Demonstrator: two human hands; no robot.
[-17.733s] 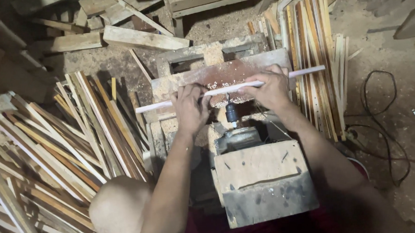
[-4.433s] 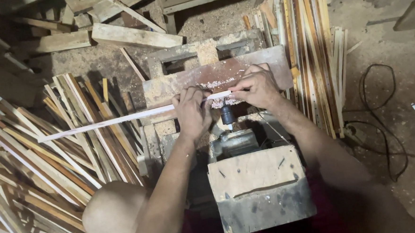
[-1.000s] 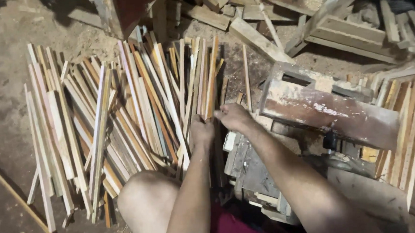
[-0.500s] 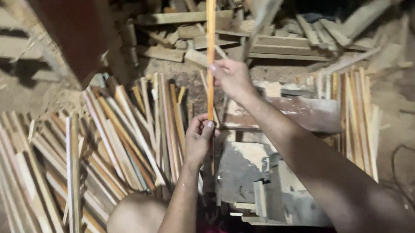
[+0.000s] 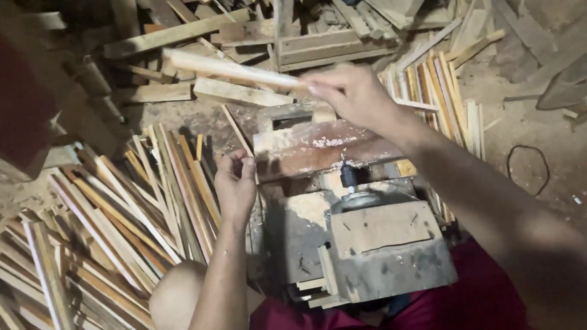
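My right hand [image 5: 351, 93] is raised above the wooden machine and grips one end of a thin wooden stick [image 5: 231, 68], which points away to the upper left and looks blurred. My left hand [image 5: 235, 183] hovers with curled fingers at the left edge of the machine's worn red-brown fence board [image 5: 319, 147], holding nothing that I can see. Below that board a small cutter spindle [image 5: 348, 177] stands up from the grey wooden machine body [image 5: 378, 247].
A big pile of thin wooden sticks [image 5: 109, 228] lies on the floor to the left. More sticks [image 5: 443, 90] lean at the right of the machine. Scrap planks and offcuts [image 5: 286, 31] crowd the back. A black cable loop [image 5: 528, 169] lies at right.
My right hand has swung the stick from upright down to a slanting position over the machine. My left hand has let go of the stick. The view has turned back toward the machine.
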